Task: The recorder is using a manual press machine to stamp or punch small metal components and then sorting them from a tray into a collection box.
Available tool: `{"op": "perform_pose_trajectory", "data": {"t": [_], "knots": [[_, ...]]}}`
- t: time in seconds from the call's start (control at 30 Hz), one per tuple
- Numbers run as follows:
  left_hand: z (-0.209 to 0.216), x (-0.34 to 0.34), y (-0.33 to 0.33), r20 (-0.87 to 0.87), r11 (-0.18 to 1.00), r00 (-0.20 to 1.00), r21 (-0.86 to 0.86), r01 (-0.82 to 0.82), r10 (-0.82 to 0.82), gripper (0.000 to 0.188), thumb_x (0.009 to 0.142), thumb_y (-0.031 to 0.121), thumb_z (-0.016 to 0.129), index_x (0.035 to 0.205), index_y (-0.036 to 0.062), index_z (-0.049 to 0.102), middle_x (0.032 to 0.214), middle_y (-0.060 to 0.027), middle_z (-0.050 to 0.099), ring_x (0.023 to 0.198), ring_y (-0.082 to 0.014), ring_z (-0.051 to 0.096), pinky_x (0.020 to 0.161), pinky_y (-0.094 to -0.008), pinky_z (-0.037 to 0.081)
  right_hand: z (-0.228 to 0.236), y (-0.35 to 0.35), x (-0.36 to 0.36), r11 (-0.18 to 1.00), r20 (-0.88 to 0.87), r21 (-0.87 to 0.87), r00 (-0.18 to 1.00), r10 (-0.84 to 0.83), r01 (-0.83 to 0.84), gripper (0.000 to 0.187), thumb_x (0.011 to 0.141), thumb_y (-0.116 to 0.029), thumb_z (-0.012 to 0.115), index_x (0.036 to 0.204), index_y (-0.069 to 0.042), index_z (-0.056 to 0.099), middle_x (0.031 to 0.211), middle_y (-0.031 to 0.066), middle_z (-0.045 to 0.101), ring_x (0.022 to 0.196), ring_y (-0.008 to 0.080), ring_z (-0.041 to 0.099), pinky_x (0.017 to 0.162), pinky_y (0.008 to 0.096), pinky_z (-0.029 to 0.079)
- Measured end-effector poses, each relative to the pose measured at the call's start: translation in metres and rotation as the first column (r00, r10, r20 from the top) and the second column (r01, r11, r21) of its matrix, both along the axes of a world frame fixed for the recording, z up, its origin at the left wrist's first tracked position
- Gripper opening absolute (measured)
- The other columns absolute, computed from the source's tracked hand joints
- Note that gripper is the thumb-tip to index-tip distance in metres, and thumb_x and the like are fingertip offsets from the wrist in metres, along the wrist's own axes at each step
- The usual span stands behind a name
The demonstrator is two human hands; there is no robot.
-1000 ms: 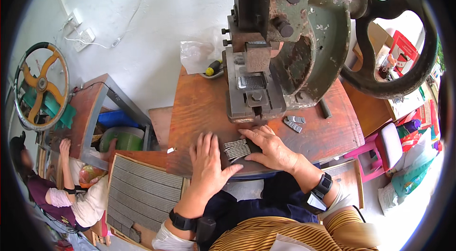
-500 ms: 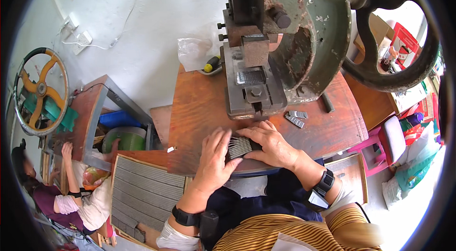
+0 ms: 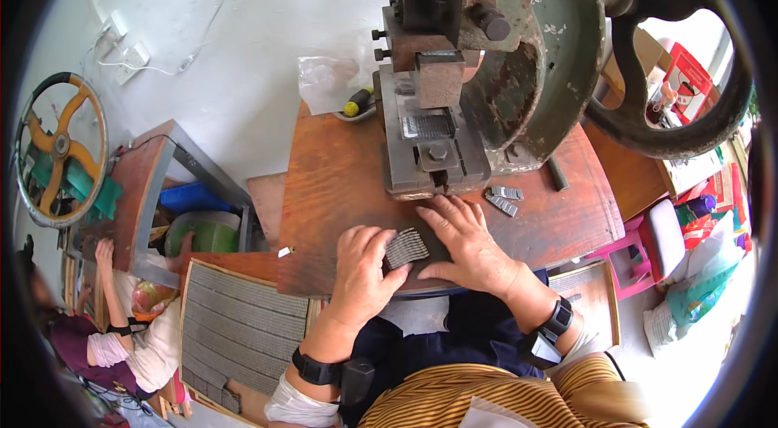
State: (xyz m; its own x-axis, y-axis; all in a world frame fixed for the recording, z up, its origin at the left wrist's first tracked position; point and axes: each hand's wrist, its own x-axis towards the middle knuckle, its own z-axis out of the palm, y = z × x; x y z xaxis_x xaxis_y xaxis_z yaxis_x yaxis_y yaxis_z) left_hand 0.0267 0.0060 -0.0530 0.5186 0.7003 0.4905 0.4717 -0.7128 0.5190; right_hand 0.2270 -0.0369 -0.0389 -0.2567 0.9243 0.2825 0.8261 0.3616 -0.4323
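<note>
At the wooden table's near edge, my left hand point(image 3: 361, 267) is closed around the side of a small stack of thin, ridged grey metal strips point(image 3: 407, 248). My right hand point(image 3: 473, 254) is just right of the stack, thumb and fingers apart, and holds nothing. Its fingers reach over a dark flat pad point(image 3: 435, 244) on the tabletop. Beyond my hands stands a hand press point(image 3: 438, 159) with a bolted steel die. A dark textured metal piece point(image 3: 428, 125) lies in the die, under the press's square punch point(image 3: 439, 81).
Two small metal strips point(image 3: 504, 199) and a dark rod point(image 3: 557, 174) lie right of the press on the wooden table point(image 3: 332, 177). A yellow-black screwdriver point(image 3: 357, 102) sits in a dish behind. Lower left is a tray of strips point(image 3: 243, 331); another person point(image 3: 113, 339) works beyond it.
My right hand has come away from the stack and its fingers have spread. My left hand still has the strips. The whole view has shifted slightly.
</note>
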Motion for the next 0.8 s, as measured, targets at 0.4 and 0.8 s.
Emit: {"op": "perform_pose_trajectory", "data": {"t": [0.4, 0.8], "knots": [[0.030, -0.015, 0.008, 0.327, 0.898, 0.889, -0.403, -0.174, 0.319, 0.040, 0.067, 0.005, 0.075, 0.103, -0.0054, 0.061, 0.095, -0.0109, 0.067, 0.083, -0.0139, 0.063, 0.073, -0.0284, 0.051, 0.000, -0.030, 0.039, 0.992, -0.151, 0.051, 0.982, 0.118, -0.111, 0.045, 0.068, -0.017, 0.075, 0.109, -0.003, 0.060, 0.115, 0.0144, 0.056, 0.110, 0.0332, 0.051, 0.095, 0.0420, 0.042], [0.079, 0.108, 0.081, 0.107, 0.852, 0.849, 0.034, -0.522, 0.517, 0.037, 0.061, 0.022, 0.078, 0.080, -0.0057, 0.062, 0.087, -0.0219, 0.062, 0.083, -0.0380, 0.060, 0.075, -0.0462, 0.048, -0.012, -0.035, 0.042, 0.980, -0.111, 0.174, 0.987, 0.113, -0.092, 0.041, 0.070, -0.025, 0.074, 0.105, -0.007, 0.064, 0.115, 0.0103, 0.058, 0.111, 0.0316, 0.051, 0.094, 0.0421, 0.042]]}}
